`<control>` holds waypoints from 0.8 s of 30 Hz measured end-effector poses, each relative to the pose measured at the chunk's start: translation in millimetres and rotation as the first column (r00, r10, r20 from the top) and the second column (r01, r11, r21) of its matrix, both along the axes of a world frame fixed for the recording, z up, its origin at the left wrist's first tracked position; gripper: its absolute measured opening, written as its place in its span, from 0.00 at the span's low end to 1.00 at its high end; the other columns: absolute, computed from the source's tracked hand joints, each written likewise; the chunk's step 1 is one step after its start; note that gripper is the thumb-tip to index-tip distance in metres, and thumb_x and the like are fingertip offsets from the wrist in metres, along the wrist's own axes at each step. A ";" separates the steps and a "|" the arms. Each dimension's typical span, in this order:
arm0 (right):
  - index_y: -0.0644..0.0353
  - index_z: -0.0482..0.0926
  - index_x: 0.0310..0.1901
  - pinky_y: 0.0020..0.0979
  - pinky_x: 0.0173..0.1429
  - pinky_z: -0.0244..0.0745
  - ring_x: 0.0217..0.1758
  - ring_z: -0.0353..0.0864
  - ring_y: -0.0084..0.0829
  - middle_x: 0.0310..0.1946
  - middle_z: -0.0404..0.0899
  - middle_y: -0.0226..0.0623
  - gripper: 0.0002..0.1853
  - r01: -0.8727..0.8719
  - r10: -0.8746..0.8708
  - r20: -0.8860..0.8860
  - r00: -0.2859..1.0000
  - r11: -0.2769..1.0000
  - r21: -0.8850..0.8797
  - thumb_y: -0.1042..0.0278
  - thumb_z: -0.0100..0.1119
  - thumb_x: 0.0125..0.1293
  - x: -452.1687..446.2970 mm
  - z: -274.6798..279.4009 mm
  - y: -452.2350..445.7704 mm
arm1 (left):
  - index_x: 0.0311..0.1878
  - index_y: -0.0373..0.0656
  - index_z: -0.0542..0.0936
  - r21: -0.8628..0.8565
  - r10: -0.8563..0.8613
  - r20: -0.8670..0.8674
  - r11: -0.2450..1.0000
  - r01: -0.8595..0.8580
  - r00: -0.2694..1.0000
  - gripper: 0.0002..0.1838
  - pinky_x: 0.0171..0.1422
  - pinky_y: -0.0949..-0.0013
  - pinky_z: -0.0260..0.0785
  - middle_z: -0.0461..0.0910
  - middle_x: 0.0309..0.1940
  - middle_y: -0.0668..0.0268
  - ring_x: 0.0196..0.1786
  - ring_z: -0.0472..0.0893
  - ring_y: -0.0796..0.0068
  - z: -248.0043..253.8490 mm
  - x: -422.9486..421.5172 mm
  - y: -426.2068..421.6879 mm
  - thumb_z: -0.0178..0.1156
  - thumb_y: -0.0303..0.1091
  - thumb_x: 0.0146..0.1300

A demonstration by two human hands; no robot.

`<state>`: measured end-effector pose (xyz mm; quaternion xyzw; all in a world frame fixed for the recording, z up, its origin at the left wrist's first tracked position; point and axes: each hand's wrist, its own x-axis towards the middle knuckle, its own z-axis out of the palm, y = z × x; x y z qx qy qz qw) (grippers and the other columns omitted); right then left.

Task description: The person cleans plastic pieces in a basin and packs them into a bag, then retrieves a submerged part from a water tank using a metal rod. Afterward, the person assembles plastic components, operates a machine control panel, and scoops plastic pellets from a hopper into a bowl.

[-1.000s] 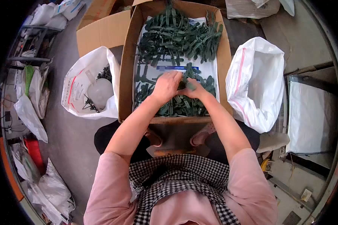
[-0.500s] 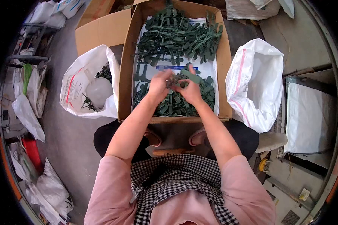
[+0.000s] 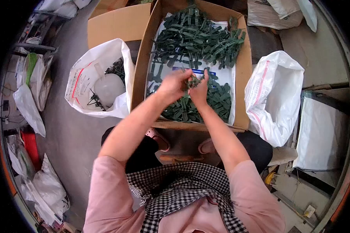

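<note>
Both hands are over the near half of the cardboard box (image 3: pixel 243 93), close together above its middle. The right hand (image 3: pixel 199 92) is closed on a bunch of green pieces (image 3: pixel 193 80), pinched between thumb and fingers. The left hand (image 3: pixel 173 86), blurred, is bent against the left side of the same bunch; whether its fingertips pinch any piece cannot be told.

A large heap of dark green pieces (image 3: pixel 198 37) fills the far end of the box, and a second heap (image 3: pixel 218 101) lies at its near end, beneath the hands. Between the heaps, a white sheet (image 3: pixel 223 73) lines the floor of the box, with a blue strip showing on it just behind the fingers.

Left of the box and just beside it stands an open white sack (image 3: pixel 79 85), containing a rounded, translucent scoop (image 3: pixel 109 90) and small dark sprigs (image 3: pixel 95 101). Right of the box stands another open white sack (image 3: pixel 256 91). The person's checked apron (image 3: pixel 182 174) and pink sandals (image 3: pixel 158 138) appear on the near side of the box.
</note>
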<state>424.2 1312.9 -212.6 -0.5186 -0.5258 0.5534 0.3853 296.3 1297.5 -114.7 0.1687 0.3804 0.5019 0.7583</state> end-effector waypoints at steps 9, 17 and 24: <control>0.70 0.65 0.56 0.44 0.56 0.69 0.52 0.73 0.55 0.46 0.75 0.59 0.27 -0.357 0.334 0.638 0.694 0.929 -0.098 0.62 0.56 0.59 -129.5 -21.3 71.8 | 0.51 0.36 0.73 0.121 0.155 -0.945 0.984 0.131 -0.288 0.20 0.50 0.63 0.68 0.76 0.40 0.50 0.44 0.78 0.57 -39.4 -257.2 -7.3 0.62 0.33 0.56; 0.54 0.76 0.50 0.43 0.50 0.72 0.46 0.77 0.50 0.41 0.78 0.51 0.16 -0.263 0.217 0.513 0.831 0.965 0.017 0.60 0.51 0.63 -144.1 -78.6 101.8 | 0.54 0.40 0.71 0.205 0.205 -0.979 0.970 0.134 0.016 0.26 0.52 0.59 0.68 0.73 0.45 0.50 0.48 0.75 0.52 -10.7 -194.1 -2.9 0.65 0.31 0.50; 0.60 0.78 0.39 0.34 0.40 0.70 0.35 0.76 0.40 0.29 0.75 0.41 0.13 -0.518 0.211 0.579 0.788 0.736 0.436 0.60 0.49 0.66 -23.6 55.9 26.4 | 0.52 0.43 0.70 0.189 0.252 -0.968 0.734 0.653 -0.002 0.22 0.47 0.55 0.69 0.76 0.37 0.52 0.43 0.76 0.48 -50.3 -56.9 15.8 0.60 0.29 0.52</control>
